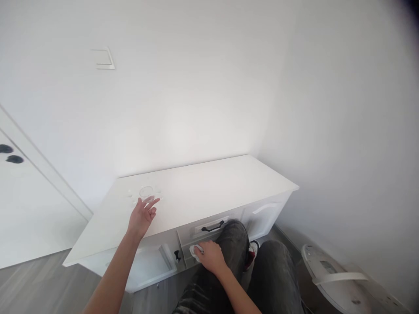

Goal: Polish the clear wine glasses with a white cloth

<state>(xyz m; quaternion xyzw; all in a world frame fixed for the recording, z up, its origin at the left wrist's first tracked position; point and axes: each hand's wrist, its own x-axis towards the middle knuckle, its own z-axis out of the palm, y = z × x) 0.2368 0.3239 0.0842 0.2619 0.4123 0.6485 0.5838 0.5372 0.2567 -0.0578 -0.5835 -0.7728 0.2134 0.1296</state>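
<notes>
My left hand (142, 215) reaches over the left part of the white cabinet top (209, 187). Its fingers curve around the near side of a small clear glass (146, 191), whose round rim shows just past the fingertips. Part of a finger seems to show through it. Several faint, clear or whitish spots surround the glass, too indistinct to name. Low in front of the cabinet, by my knee, my right hand (211, 256) is closed on a crumpled white cloth or tissue (195, 250). Most of that cloth is hidden in the grip.
The cabinet front carries a black drawer handle (212, 226) and a black knob (177, 256). My knees (234, 235) press close to it. At lower right stands a rounded white appliance or bin (340, 279) with a strap-like handle. A white door with dark knobs (15, 159) is at left.
</notes>
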